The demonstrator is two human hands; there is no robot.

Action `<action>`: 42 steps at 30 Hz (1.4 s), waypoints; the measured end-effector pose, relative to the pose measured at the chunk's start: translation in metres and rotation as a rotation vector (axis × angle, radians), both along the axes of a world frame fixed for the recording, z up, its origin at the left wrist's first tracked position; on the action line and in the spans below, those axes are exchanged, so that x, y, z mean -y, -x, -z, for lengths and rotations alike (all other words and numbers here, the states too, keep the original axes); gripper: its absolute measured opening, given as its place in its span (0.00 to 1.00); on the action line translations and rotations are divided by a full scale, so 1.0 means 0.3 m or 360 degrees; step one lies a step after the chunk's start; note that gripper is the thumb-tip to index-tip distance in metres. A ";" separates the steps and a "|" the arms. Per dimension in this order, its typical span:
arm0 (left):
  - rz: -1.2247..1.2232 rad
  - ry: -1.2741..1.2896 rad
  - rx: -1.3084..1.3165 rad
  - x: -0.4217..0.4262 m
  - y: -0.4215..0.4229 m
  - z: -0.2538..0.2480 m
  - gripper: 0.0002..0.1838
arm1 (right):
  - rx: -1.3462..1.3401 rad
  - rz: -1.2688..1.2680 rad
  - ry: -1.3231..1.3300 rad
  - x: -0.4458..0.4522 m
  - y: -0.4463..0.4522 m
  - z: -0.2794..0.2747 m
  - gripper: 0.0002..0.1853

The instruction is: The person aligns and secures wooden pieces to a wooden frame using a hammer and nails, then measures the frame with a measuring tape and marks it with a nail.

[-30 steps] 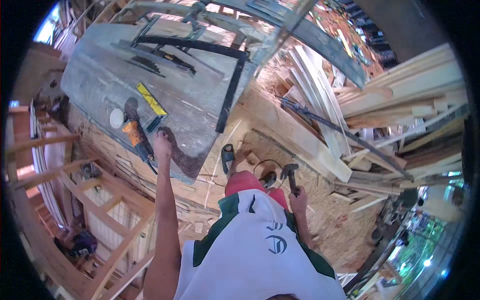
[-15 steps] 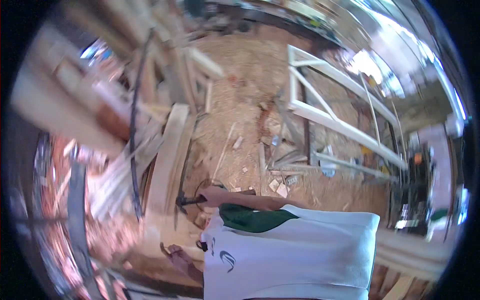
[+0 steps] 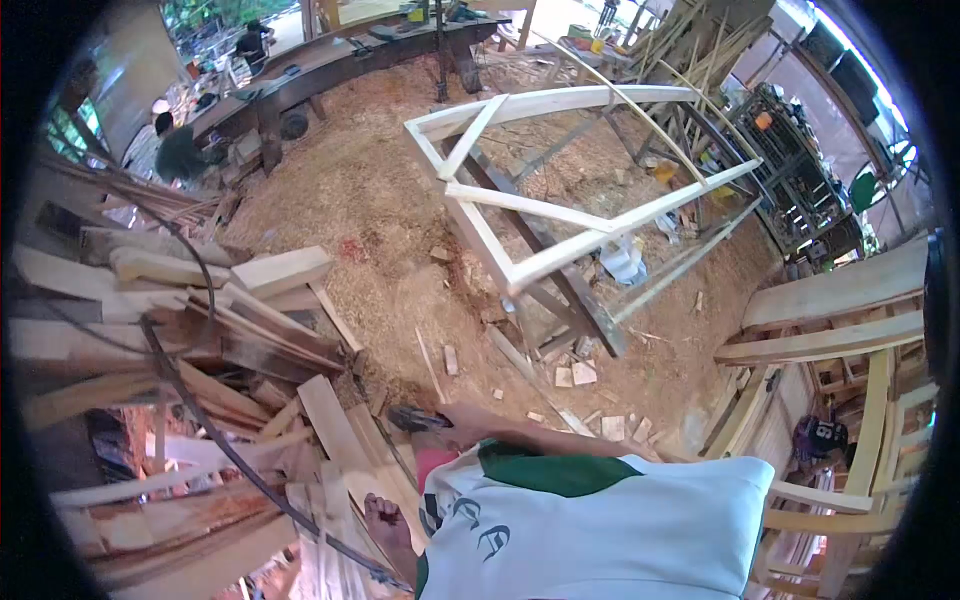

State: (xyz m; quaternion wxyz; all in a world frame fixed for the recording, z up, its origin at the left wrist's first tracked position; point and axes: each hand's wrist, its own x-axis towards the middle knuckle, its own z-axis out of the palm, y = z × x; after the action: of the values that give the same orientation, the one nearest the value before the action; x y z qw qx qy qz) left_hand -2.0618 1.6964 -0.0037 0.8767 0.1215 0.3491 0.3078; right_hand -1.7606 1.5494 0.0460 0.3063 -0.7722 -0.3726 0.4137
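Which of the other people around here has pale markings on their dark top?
The person at far right, beside the curved pale wooden beams; the two people at upper left show none.

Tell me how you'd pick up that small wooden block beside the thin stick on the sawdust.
Probably best to pinch the block across its middle, by its two long sides, coming from above: it lies flat on the sawdust, longer than wide, with the stick beside it.

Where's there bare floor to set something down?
Widest: the sawdust-covered floor between the long bench, pale wooden frame and lumber pile. Smaller: between the frame and the planks at far right. Crowded: the lumber pile itself, and the offcuts near the frame's closest corner.
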 end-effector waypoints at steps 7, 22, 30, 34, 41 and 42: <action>0.0450 -0.0117 -0.0186 -0.754 -0.622 0.346 0.06 | 0.0346 0.0312 0.0256 -0.486 -0.483 0.135 0.18; 0.0627 -0.0538 -0.0242 -1.783 -2.635 0.088 0.07 | 0.0234 0.1138 0.0331 -1.128 -1.409 0.153 0.21; 0.0876 -0.2170 -0.1675 -2.444 -2.678 0.667 0.22 | 0.0352 0.1443 0.0149 -1.521 -2.007 -0.142 0.24; 0.1528 -0.1871 -0.1967 -2.539 -2.794 0.624 0.23 | -0.0045 0.1353 0.0381 -1.571 -2.292 -0.238 0.21; 0.2004 -0.2304 -0.1886 -2.784 -3.563 0.651 0.26 | -0.0480 0.1858 0.0079 -1.643 -2.729 0.070 0.20; 0.1956 -0.2453 -0.1800 -2.807 -3.746 0.645 0.26 | -0.0710 0.2082 0.0053 -1.646 -2.785 0.077 0.18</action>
State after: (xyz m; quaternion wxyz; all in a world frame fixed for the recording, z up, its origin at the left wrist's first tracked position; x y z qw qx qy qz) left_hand -0.9381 2.5386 -0.1971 0.2879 0.9006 0.2938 -0.1405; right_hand -0.9250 2.0433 0.0230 0.5502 -0.7392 0.2483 0.2986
